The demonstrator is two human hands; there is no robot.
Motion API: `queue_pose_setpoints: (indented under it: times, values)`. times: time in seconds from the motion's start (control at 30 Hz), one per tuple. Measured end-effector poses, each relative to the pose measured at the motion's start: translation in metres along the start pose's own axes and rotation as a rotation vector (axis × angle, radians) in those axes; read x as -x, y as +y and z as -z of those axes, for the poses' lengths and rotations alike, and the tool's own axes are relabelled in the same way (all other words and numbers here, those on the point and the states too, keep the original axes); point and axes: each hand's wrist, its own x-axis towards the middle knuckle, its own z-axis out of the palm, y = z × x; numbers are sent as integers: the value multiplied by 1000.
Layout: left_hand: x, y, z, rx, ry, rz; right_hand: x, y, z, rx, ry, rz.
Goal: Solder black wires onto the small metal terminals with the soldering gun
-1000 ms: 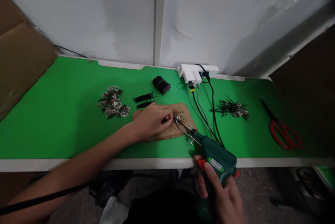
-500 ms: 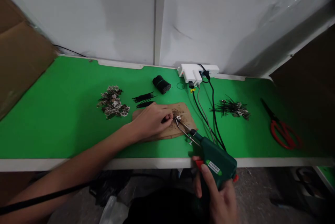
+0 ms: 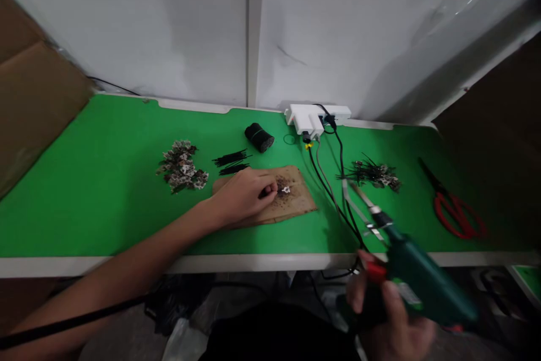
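My left hand (image 3: 247, 195) rests on a scorched cardboard pad (image 3: 304, 206), its fingers pinched on a thin black wire. The wire mostly hides under the fingers. At its end lies a small whitish metal part (image 3: 286, 190) on the pad. My right hand (image 3: 393, 310) is wrapped around the pistol grip of a green soldering gun (image 3: 426, 276), slightly blurred, with a red trigger. The gun's tip and thin metal feed tube stand to the right of the pad, apart from the part.
Small metal parts (image 3: 181, 166) are heaped on the left. Loose black wires (image 3: 231, 158) and a banded wire bundle (image 3: 259, 137) lie behind the pad. A white power strip (image 3: 306, 119) with cords, parts with wires attached (image 3: 376, 174) and red-handled scissors (image 3: 454, 212) are farther right.
My right hand has swung the soldering gun to the right, taking its tip off the small metal part. My left hand stays on the pad, still pinching.
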Motion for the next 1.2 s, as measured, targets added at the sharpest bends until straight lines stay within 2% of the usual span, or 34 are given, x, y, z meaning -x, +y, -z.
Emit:
queue_pose_setpoints:
  times: [0.07,0.17,0.27,0.33,0.47,0.53,0.63,0.7,0.77,0.83,0.97,1.03,1.1,1.2]
  values:
    - [0,0,0,4,-5,-3,-30,-9,16,7,130,184]
    - [0,0,1,-6,4,-15,-83,-6,40,52,295,416]
    - [-1,1,2,-7,4,-10,-127,7,54,47,357,517]
    - [-1,1,3,-1,-17,6,-142,13,55,32,365,537]
    - [-3,3,10,13,-62,41,-143,20,56,-1,420,515]
    - [-5,8,17,61,-43,71,-140,22,59,-21,449,475]
    - [-17,23,25,172,44,109,-139,22,62,-46,472,421]
    - [-33,39,25,164,52,49,-141,21,62,-58,490,406]
    - [-58,57,16,64,2,-91,-142,20,61,-67,503,399]
    - [-91,75,0,-61,-48,-240,-143,22,62,-68,516,393]
    - [-158,97,-42,-271,-87,-323,-144,27,66,-65,537,370]
    - [-177,101,-54,-408,-96,-325,-144,28,66,-70,545,366]
    - [-179,107,-51,-442,-77,-325,-144,28,65,-75,548,364]
    - [-151,133,-20,-270,25,-410,-143,25,64,-52,555,346]
